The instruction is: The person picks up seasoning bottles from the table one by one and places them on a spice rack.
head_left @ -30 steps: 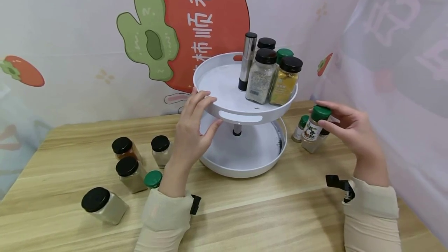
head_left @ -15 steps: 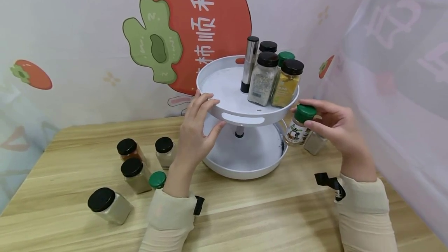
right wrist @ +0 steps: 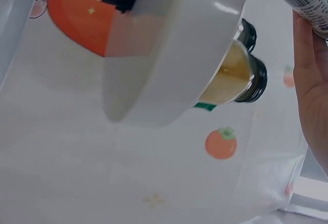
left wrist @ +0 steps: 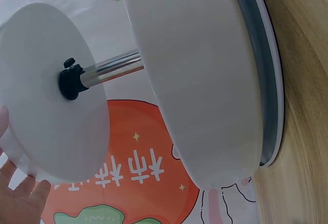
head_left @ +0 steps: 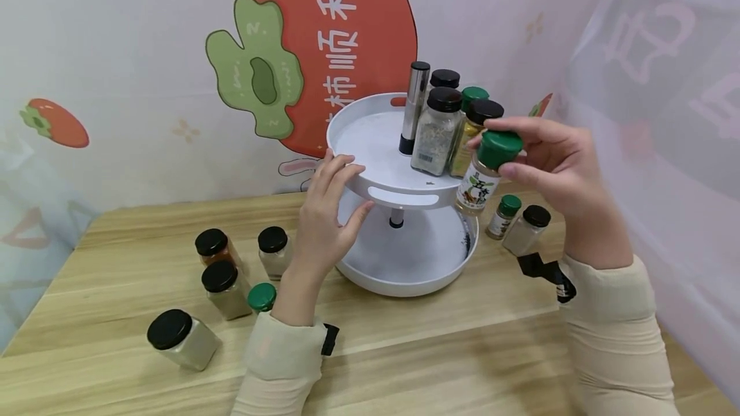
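Observation:
A clear spice jar with a green lid [head_left: 500,149] hangs in my right hand [head_left: 557,162], pinched at the lid between thumb and fingers. The jar tilts a little, in front of the upper tray's right rim; its labelled body shows at the top right of the right wrist view. My left hand [head_left: 326,210] touches the left rim of the upper tray [head_left: 370,124] of a white two-tier rack, fingers extended and thumb spread lower. On that tray stand a yellow spice jar [head_left: 462,149], a pale spice jar [head_left: 435,140], a silver cylinder [head_left: 415,104] and other partly hidden jars.
The lower tray [head_left: 378,255] has dark specks at its right side. Right of the rack stand a small green-lidded jar [head_left: 502,218] and a black-lidded jar [head_left: 526,231]. Several jars, including a black-lidded one [head_left: 184,339], stand on the wooden table [head_left: 416,364] at left.
My right hand has lifted the green-lidded spice jar from beside the rack, moving it left and up to the upper tray's rim. The left hand stays at the tray's left rim.

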